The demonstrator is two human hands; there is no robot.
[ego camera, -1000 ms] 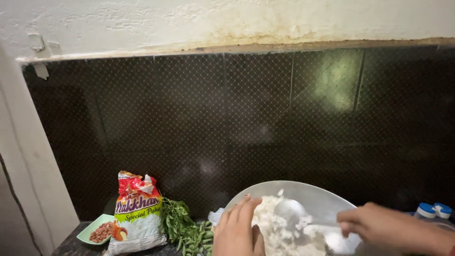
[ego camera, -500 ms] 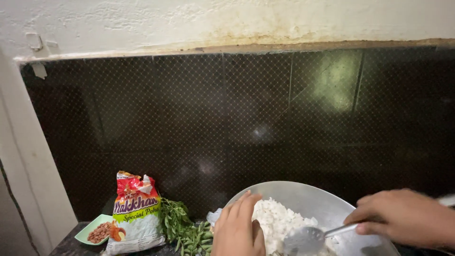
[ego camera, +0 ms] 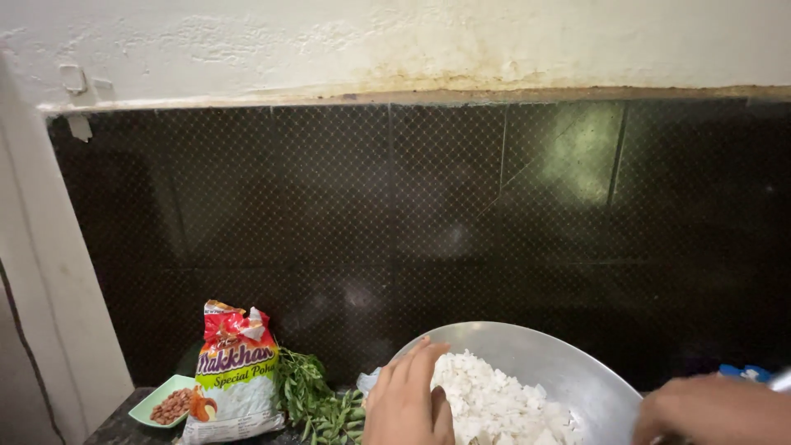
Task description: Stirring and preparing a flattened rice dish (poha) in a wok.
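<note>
Left hand (ego camera: pixel 408 404) rests flat, fingers together, on the near-left rim of the steel bowl (ego camera: pixel 568 371), gripping nothing; right hand (ego camera: pixel 713 409) sits at the bowl's right edge, blurred, grip cannot be told. The bowl holds a heap of white flakes (ego camera: pixel 494 400). Left of the bowl lie green leaves (ego camera: pixel 313 400), a packet (ego camera: pixel 235 371) and a small green dish (ego camera: pixel 165 400); behind it stands dark tile wall (ego camera: pixel 412 222).
</note>
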